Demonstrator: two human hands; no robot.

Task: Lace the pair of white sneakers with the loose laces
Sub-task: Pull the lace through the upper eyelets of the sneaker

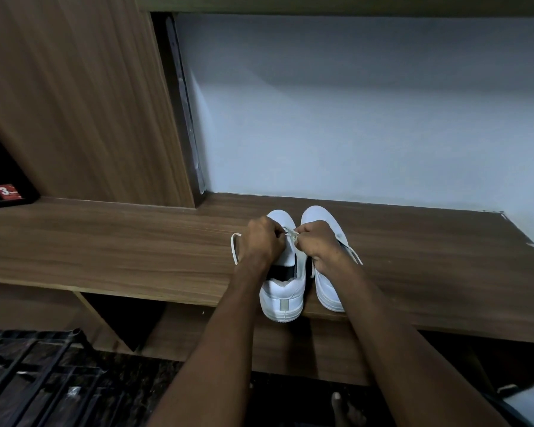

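Observation:
Two white sneakers stand side by side on a wooden shelf (111, 251), toes toward the wall. The left sneaker (285, 298) has its heel at the shelf's front edge. The right sneaker (324, 285) is partly under my right wrist. My left hand (261, 241) and my right hand (316, 241) both hover over the left sneaker's eyelets, each pinching a piece of white lace (290, 234) between them. A loop of that lace (234, 246) trails onto the shelf to the left. Another lace end (356, 257) lies right of the right sneaker.
A pale wall (367, 118) backs the shelf, with a wooden panel (74, 97) at the left. A dark device with a red sticker (8, 192) sits at the far left. Below are a black metal rack (34, 374) and a dark floor.

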